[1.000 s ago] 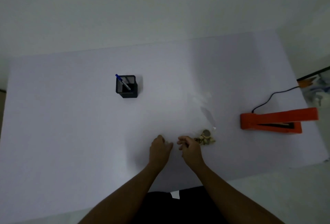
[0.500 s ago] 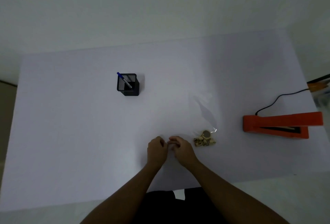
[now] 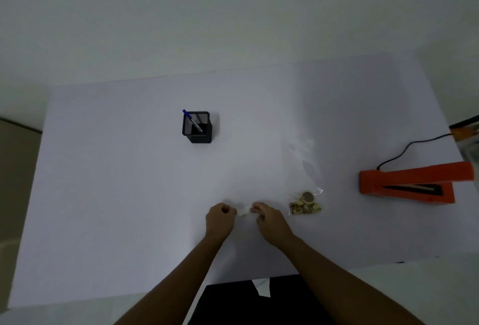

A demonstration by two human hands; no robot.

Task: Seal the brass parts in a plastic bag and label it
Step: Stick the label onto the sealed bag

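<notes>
— What are your hands doing just now?

— Both are closed in a pinch. My left hand (image 3: 220, 217) grips one end of a small white strip (image 3: 243, 212) and my right hand (image 3: 269, 221) grips the other. The fingers are curled, low over the counter (image 3: 129, 195) near its front edge. Whether the strip is a label I cannot tell; it is too small to read.

— And the brass parts (image 3: 305, 206)?

— At three o'clock from my right hand, near it but not touching, in a small heap on the counter. They lie at the near end of the clear plastic bag (image 3: 309, 169), whose film runs off toward twelve o'clock from them. Whether its mouth is sealed I cannot make out.

— What else is around?

— Farther out at three o'clock, well apart from the heap, is an orange sealer (image 3: 409, 184) with its upper arm lifted at a slant. A black cord (image 3: 404, 147) leads off from it toward two o'clock. At eleven o'clock from my hands stands a black mesh pen holder (image 3: 199, 139) with a blue pen (image 3: 191, 120) leaning in it.
</notes>
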